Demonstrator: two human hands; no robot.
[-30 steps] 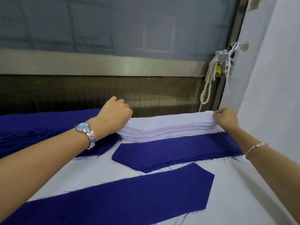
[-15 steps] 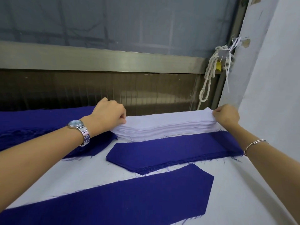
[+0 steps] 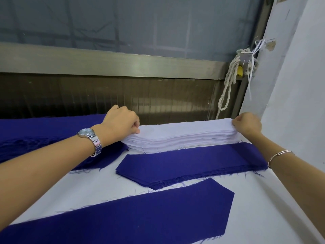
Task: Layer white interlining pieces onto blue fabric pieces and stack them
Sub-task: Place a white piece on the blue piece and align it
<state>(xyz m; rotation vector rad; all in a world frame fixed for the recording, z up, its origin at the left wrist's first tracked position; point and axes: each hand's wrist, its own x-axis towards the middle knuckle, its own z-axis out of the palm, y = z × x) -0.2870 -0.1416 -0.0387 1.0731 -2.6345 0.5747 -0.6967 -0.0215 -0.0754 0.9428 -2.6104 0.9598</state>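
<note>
A thick stack of white interlining pieces (image 3: 182, 136) lies at the far side of the white table. My left hand (image 3: 121, 121) pinches the stack's left end, fingers curled at the top layer. At the right end my right hand (image 3: 246, 125) pinches the top edge. Just in front lies a pile of blue fabric pieces (image 3: 190, 164) with frayed edges. A single long blue fabric piece (image 3: 140, 215) lies nearest me, its pointed end to the right.
More blue fabric (image 3: 44, 134) is heaped at the far left under my left forearm. A metal rail (image 3: 105, 62) and a dark ribbed panel run behind the table. A white rope (image 3: 230, 81) hangs by the white wall on the right. The white table surface (image 3: 263, 199) shows between pieces.
Both hands stay at the ends of the white stack. My left hand's fingers have shifted onto the top layer's edge. The view has shifted slightly.
</note>
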